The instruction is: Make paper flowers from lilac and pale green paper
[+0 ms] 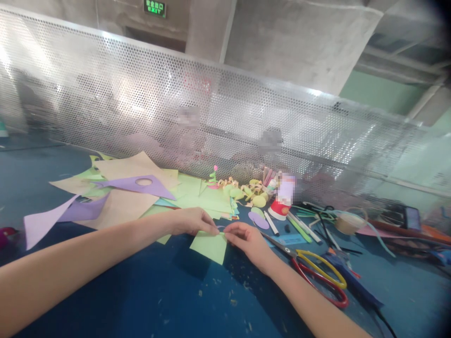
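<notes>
A small light-green sheet of paper (210, 247) hangs between my two hands, just above the blue table. My left hand (197, 220) pinches its top edge with thumb and fingertips. My right hand (248, 239) is closed at the sheet's upper right corner, fingertips close to those of the left. A thin purple sliver shows behind the fingertips; I cannot tell whether it is held too. Just beyond the right hand lie a purple paper oval (259, 220) and a white marker (271, 223). Scissors (317, 272) with one yellow and one red handle lie beside my right forearm.
Green, beige and purple paper sheets (130, 206) are piled at the left. Curled yellow paper pieces (259, 199) and a red and white paper cup (280, 209) stand farther back. A tape roll (350, 221) and cables lie at right. A perforated metal screen (141, 98) bounds the table (141, 300).
</notes>
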A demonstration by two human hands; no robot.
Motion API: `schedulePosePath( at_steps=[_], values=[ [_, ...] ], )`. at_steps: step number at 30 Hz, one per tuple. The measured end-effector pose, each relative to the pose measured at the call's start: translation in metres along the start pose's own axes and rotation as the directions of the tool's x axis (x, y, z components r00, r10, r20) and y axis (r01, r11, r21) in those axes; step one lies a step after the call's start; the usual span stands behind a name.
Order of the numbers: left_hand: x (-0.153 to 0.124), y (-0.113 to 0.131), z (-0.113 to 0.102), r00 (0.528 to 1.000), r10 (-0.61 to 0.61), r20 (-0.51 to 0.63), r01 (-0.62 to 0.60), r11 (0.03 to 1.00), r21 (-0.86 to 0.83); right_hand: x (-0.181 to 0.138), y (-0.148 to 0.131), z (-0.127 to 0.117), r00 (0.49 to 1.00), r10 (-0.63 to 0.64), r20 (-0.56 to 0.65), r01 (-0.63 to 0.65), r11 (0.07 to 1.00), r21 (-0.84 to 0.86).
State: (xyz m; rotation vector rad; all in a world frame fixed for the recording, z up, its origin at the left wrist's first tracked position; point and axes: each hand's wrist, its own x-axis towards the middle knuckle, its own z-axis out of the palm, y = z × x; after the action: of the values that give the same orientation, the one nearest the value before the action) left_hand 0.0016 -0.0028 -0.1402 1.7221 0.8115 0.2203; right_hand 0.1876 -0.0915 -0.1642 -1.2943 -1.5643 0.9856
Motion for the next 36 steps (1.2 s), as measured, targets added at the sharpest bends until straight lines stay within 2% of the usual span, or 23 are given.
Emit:
schedulePosePath(
  at_steps=[4,11,17,23,26,33,36],
  values=[
    [-0.0004,0.0011,-0.0019,0.999,-0.024,0.036,0.024,1.0,0.001,-0.0001,0.0009,-0.0002,0.999,-0.041,-0.001,0.041,0.999,-0.014],
    [-0.0002,0.0009,-0.0006,0.999,0.032,-0.035,-0.031,0.999,0.027,0.0001,-0.0035,0.0013,0.999,0.005,-0.032,-0.002,0.997,0.073],
    [0.0014,-0.0025,0.0035,0.999,0.019,-0.033,-0.019,1.0,0.0,0.0011,0.0002,0.0008,1.0,0.022,0.004,-0.022,1.0,0.018],
    [0.0016,-0.0029,0.0019,0.999,-0.023,0.024,0.026,0.996,-0.09,0.0006,0.0036,0.0004,0.999,-0.034,0.003,0.034,0.999,-0.021],
    [0.0013,-0.0022,0.0011,0.999,-0.03,0.033,0.033,0.996,-0.08,0.0,0.0023,0.001,0.998,-0.058,0.004,0.058,0.998,-0.039],
    [0.0036,-0.0047,0.0034,0.997,0.051,-0.059,-0.052,0.999,-0.008,-0.0002,-0.0062,0.0024,0.999,-0.011,-0.039,0.009,1.0,-0.029],
    [0.0049,-0.0065,0.0047,0.995,0.079,-0.061,-0.08,0.997,-0.011,0.0006,-0.0028,0.002,1.0,-0.008,-0.013,0.007,0.999,-0.046]
  ],
)
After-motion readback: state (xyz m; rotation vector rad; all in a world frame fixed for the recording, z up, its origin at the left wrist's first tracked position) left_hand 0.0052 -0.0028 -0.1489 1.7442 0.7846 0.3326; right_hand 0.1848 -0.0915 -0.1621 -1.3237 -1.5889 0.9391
